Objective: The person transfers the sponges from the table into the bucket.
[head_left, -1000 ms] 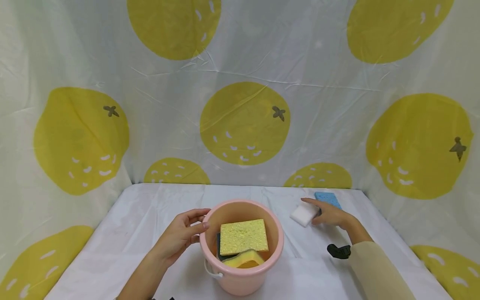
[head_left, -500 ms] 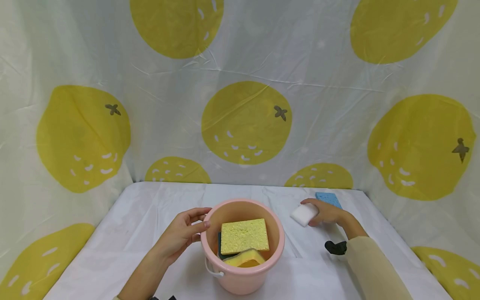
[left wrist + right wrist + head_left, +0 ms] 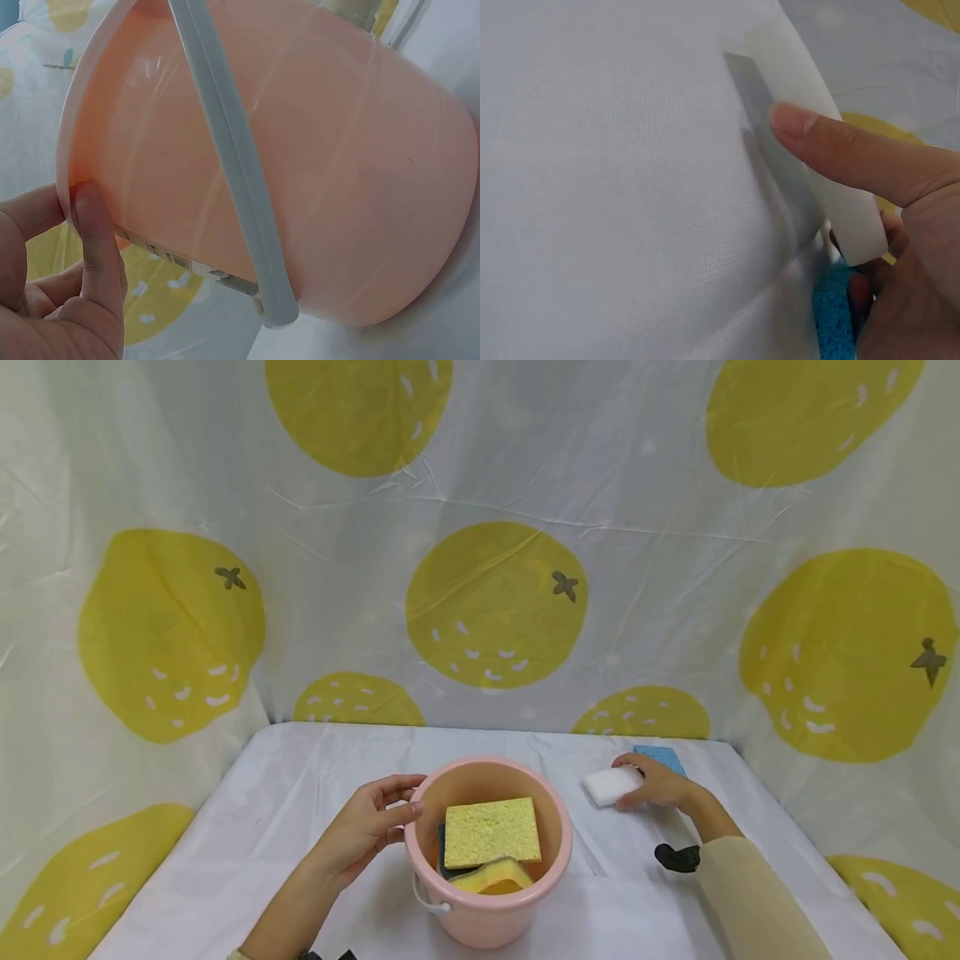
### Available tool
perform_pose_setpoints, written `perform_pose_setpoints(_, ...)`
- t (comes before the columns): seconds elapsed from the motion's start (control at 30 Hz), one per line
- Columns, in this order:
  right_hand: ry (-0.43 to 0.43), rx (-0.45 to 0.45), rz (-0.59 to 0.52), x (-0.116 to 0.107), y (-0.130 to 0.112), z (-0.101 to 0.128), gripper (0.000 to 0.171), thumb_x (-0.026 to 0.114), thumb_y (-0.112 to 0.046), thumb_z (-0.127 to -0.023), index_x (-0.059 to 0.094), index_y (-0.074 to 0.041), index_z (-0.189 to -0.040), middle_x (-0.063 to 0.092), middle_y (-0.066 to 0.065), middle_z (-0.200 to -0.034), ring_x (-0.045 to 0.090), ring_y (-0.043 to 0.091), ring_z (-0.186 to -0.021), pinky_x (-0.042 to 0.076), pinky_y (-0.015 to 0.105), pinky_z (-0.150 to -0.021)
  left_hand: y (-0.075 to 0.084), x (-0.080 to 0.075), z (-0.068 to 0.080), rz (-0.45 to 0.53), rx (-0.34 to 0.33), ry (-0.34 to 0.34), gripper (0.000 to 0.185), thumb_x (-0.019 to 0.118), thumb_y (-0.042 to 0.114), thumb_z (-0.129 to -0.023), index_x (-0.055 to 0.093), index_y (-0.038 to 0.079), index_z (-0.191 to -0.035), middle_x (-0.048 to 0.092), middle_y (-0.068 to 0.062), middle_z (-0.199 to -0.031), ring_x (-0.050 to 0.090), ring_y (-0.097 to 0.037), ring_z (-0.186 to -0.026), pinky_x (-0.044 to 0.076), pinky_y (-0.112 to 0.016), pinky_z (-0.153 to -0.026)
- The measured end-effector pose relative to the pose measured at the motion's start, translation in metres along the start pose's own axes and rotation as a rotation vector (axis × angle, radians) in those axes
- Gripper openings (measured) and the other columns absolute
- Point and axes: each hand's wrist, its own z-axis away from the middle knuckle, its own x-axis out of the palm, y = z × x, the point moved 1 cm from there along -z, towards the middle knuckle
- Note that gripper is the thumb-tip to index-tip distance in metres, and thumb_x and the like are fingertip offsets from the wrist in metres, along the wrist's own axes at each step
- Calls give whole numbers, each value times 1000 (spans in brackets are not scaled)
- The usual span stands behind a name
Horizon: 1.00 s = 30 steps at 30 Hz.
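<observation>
A pink bucket point(image 3: 483, 925) stands in front of me, its rim pinched between the thumb and fingers of my left hand point(image 3: 366, 828). Inside lie a flat yellow sponge point(image 3: 492, 835), a yellow sponge with a grey layer point(image 3: 495, 878) and something dark, mostly hidden. Farther off to the right, my right hand point(image 3: 662, 787) pinches a white sponge point(image 3: 604, 787). In the right wrist view the thumb lies on one face of this white sponge point(image 3: 802, 82), which is tilted with one edge off the cloth. A blue sponge point(image 3: 666, 758) lies behind that hand, partly covered by it.
A white cloth point(image 3: 337, 752) covers the table. Behind and at both sides hangs a curtain point(image 3: 337, 568) printed with big yellow fruit. The bucket's white handle point(image 3: 232, 150) hangs down its side in the left wrist view.
My right hand has closed its fingers on the white sponge and tilted it up slightly. The left hand keeps its hold on the bucket's rim.
</observation>
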Motion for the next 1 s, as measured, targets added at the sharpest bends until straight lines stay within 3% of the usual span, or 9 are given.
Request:
perform_pose_setpoints(0.4, 72, 52, -70, -8, 5, 6, 68, 89, -32, -82, 50, -2, -128, 55, 18, -124, 53, 32, -103, 45, 39, -80, 1, 0, 1, 3, -2, 5, 54, 70, 7, -97, 49, -12, -143, 60, -14, -112, 64, -19, -93, 59, -34, -78)
perform_pose_setpoints(0.77, 65, 43, -56, -16, -10, 16, 72, 86, -36, -85, 48, -1, -136, 54, 20, -128, 54, 31, -102, 47, 39, -78, 0, 1, 1, 5, -2, 6, 55, 70, 8, -98, 48, -12, -144, 60, -12, -110, 63, -19, -93, 58, -33, -78)
perform_pose_setpoints(1.0, 97, 19, -24, -20, -20, 17, 69, 86, -40, -85, 52, -2, -132, 55, 19, -123, 53, 34, -103, 48, 42, -81, 0, 1, 1, 3, -7, 10, 55, 70, 7, -98, 47, -12, -145, 60, -12, -109, 63, -19, -93, 58, -33, -79)
